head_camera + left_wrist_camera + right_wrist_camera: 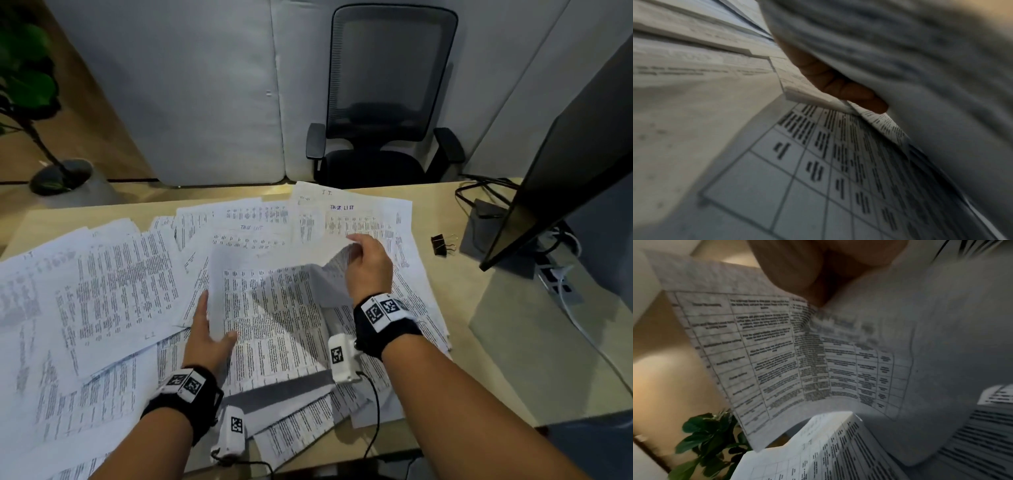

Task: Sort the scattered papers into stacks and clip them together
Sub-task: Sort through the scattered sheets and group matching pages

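Your right hand [368, 263] pinches the far corner of a printed sheet [274, 308], curling it up off the scattered papers [113, 284] that cover the desk [486, 342]. Your left hand [209, 337] grips the same sheet's near-left edge, thumb on top (fingers underneath, per the left wrist view). A black binder clip [442, 244] lies right of the papers, beside the monitor [561, 192].

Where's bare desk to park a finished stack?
Right side: bare desk between the papers and monitor, near the binder clip. A thin strip by the near edge. Centre and left are buried in sheets.
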### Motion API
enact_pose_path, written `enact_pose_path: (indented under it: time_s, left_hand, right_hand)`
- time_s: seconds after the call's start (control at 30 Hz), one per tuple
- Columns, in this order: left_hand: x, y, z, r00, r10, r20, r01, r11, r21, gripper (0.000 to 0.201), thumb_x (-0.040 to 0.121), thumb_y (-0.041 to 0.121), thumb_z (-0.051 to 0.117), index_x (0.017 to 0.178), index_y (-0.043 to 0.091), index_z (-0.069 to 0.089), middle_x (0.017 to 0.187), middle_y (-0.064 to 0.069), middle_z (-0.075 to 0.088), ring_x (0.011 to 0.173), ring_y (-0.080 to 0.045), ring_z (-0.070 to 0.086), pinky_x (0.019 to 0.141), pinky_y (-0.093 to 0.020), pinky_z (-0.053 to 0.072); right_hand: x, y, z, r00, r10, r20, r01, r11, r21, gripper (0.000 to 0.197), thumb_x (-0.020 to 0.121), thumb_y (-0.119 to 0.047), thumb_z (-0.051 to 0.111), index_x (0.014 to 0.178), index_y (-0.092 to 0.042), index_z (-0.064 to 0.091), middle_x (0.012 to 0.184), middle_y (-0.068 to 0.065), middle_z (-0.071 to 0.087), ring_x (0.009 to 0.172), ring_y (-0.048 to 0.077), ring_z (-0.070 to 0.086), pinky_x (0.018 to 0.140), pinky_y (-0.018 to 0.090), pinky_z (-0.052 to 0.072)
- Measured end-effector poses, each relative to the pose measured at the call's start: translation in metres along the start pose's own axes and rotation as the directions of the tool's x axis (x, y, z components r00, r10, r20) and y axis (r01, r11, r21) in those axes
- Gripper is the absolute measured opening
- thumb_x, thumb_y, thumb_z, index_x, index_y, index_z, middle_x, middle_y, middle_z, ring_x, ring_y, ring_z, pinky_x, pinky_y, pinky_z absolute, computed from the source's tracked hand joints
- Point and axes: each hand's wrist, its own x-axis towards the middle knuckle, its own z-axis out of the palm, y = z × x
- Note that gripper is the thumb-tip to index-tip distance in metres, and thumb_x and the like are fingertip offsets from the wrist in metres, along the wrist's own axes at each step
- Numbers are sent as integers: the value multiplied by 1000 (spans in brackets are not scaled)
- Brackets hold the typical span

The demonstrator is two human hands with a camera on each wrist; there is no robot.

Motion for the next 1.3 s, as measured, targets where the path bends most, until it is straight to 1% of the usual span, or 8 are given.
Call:
enact_pose_path:
  time_s: [0.17, 0.27, 0.4, 0.5, 0.67, 0.83, 1.07, 1.3]
  left_hand:
    - [12, -7, -9, 999, -2, -32, 5, 996, 91, 95, 86, 5, 61, 134, 71, 12, 152, -14, 32, 129, -56, 36, 91, -72, 40]
    - [10, -7, -7, 999, 42, 1, -41, 993, 110, 89, 90, 5, 60, 144, 58, 13, 157, 5, 22, 141, -32, 29, 109, -55, 32]
    - [12, -5, -4, 999, 19, 26, -22, 994, 107, 66, 91, -4, 54, 142, 37, 40, 152, 4, 32, 140, -22, 31, 108, -35, 27]
    - [17, 1, -7, 990, -137, 32, 136, 990, 23, 29, 96, 36, 54, 125, 33, 59, 149, -5, 41, 139, -27, 35, 111, -47, 25]
    - [30, 5, -7, 955, -292, 50, 296, 947, -122, 73, 85, 74, 34, 126, 21, 61, 147, -4, 45, 137, -28, 36, 111, -52, 20]
    - [33, -11, 1, 992, -121, -37, 126, 969, 214, 55, 77, 15, 77, 124, 27, 52, 127, 0, 57, 114, -24, 57, 98, -41, 46]
    - [36, -17, 1, 991, -136, -10, 132, 936, 325, 59, 87, 6, 64, 139, 17, 38, 144, -8, 43, 130, -29, 43, 104, -38, 33]
    - [37, -20, 1, 987, -158, -16, 157, 953, 260, 56, 88, 5, 62, 137, 20, 40, 143, -5, 43, 128, -28, 44, 104, -39, 34]
  right_hand:
    - [12, -29, 0, 880, -443, -170, 469, 867, 170, 26, 87, 4, 46, 101, -5, 66, 90, -1, 56, 82, 16, 55, 71, 23, 43]
    - [25, -48, 5, 865, -455, -211, 499, 826, 261, 28, 83, 15, 56, 102, -4, 65, 91, 0, 58, 80, 8, 55, 73, 18, 43]
    - [26, -41, 19, 984, -153, -96, 172, 956, 240, 18, 92, 0, 47, 101, -6, 62, 82, 1, 59, 76, 17, 57, 64, 16, 41]
    - [21, -13, 34, 968, 186, 169, -187, 982, -12, 26, 92, 2, 38, 112, -7, 53, 76, 5, 53, 68, 25, 56, 54, 25, 39]
    - [-6, 17, 60, 880, 251, 403, -188, 964, -190, 26, 96, -1, 39, 116, -9, 53, 75, 2, 51, 57, 11, 45, 46, 21, 34]
    - [-1, 35, 64, 833, 359, 421, -327, 933, -149, 34, 96, -1, 43, 126, -11, 54, 100, 8, 63, 76, 16, 59, 60, 16, 48]
    - [36, 93, 30, 822, 565, 70, -494, 770, -404, 53, 87, -6, 54, 136, -19, 41, 133, 12, 36, 118, 32, 44, 96, 50, 46]
    - [41, 100, 30, 745, 632, 213, -550, 762, -342, 53, 90, 0, 43, 142, -5, 34, 131, 20, 52, 114, 36, 55, 87, 37, 49]
